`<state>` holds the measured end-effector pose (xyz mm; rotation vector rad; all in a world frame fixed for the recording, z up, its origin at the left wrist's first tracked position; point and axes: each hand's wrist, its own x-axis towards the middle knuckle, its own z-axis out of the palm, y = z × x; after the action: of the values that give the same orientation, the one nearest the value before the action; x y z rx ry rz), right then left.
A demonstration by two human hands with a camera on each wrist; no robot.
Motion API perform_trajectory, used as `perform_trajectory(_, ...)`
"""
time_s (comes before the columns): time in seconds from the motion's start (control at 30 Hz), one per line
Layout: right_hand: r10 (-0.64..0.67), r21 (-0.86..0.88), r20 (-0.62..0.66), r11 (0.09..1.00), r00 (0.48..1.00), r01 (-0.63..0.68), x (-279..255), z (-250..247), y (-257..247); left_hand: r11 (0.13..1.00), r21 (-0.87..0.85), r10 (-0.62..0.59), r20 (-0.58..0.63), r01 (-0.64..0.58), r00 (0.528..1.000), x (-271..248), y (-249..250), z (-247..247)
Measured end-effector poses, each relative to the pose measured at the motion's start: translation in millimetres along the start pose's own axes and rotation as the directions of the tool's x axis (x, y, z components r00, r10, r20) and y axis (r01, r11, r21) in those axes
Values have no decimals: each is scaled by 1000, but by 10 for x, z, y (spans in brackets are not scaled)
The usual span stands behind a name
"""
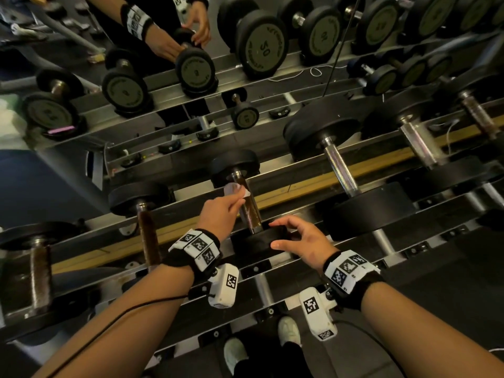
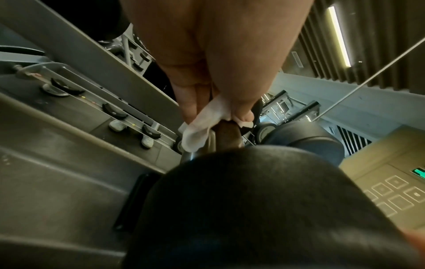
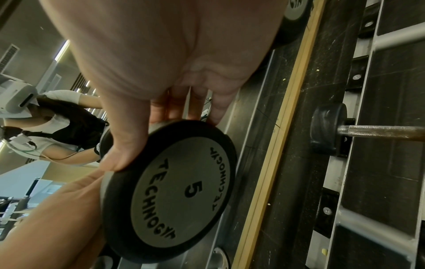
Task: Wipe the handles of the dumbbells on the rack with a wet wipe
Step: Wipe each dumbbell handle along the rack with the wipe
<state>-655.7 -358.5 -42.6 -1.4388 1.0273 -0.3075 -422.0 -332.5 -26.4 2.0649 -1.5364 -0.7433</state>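
The left hand (image 1: pixel 222 214) pinches a white wet wipe (image 1: pixel 236 190) between thumb and fingers and presses it on the handle (image 1: pixel 249 205) of a small dumbbell (image 1: pixel 246 203). The right hand (image 1: pixel 300 241) has its thumb and fingers curled around the rim of the near weight head (image 1: pixel 252 245), the one marked 5 in the right wrist view, so it holds the dumbbell steady.

This dumbbell lies on the rack (image 1: pixel 286 195), near the left end of its top shelf, between a dumbbell with a rusty handle (image 1: pixel 148 236) on the left and a bigger dumbbell (image 1: pixel 341 170) on the right. Its long line runs from the front rail of the rack to the back rail. One head points at the person and the other head (image 1: pixel 235 165) points away, toward the mirror (image 1: pixel 245 50).

The dumbbell looks hard and stiff, and for a dumbbell it is probably light. It is round, so it could roll if pushed sideways. The best place to hold it is a head, which leaves the handle free. The handle looks brown, and I cannot tell from here if it is rough. The wipe is soft, thin and floppy. It may bunch up or slip, so pinching it tight and wrapping it around the handle should work well.
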Motion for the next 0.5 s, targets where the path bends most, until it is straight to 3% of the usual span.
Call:
perform_trajectory(0.23,-23,4,-14,1000,1000,23,-14,22,-23,953,257,75,315,-161,946,-213,-104,-26)
perform_trajectory(0.3,-23,-4,-18,1000,1000,23,-14,24,-25,971,201,76,257,-130,963,-173,-89,-116)
perform_trajectory(0.4,-23,-5,-26,1000,999,22,-6,21,-5,998,-61,31,19,-30,999,-110,-58,-215)
perform_trajectory(0.5,-31,2,-29,1000,999,31,-10,22,0,997,-71,-1,65,5,998,-120,1,-111)
